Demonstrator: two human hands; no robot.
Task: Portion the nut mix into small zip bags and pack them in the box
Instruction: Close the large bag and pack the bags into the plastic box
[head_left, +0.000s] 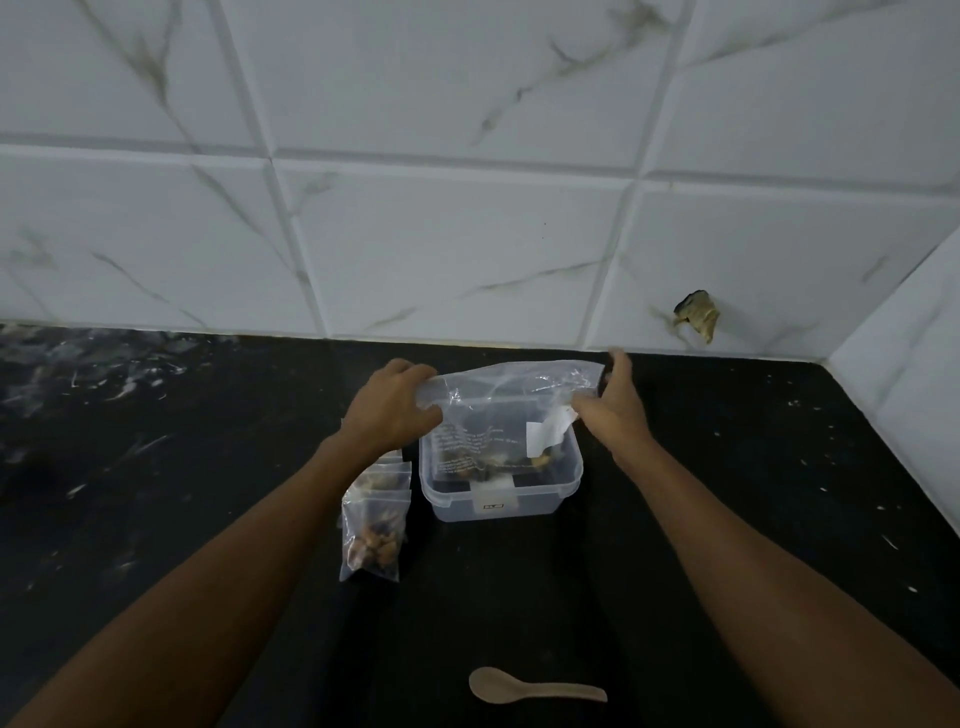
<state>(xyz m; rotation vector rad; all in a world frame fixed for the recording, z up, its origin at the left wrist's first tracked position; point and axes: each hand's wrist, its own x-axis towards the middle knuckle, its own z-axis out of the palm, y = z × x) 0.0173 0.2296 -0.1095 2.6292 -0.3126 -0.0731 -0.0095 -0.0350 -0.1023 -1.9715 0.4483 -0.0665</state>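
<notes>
Black speckled counter | marble-tile wall | both hands' grip pinching large bag over box

— Where are the arms?
— Both stretched forward, bare. The left hand pinches with curled fingers.
— The right hand?
— Same, thumb and fingers closed in a pinch.

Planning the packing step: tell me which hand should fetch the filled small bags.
Left. The left hand is right beside the small bags; the right hand sits across the box.
</notes>
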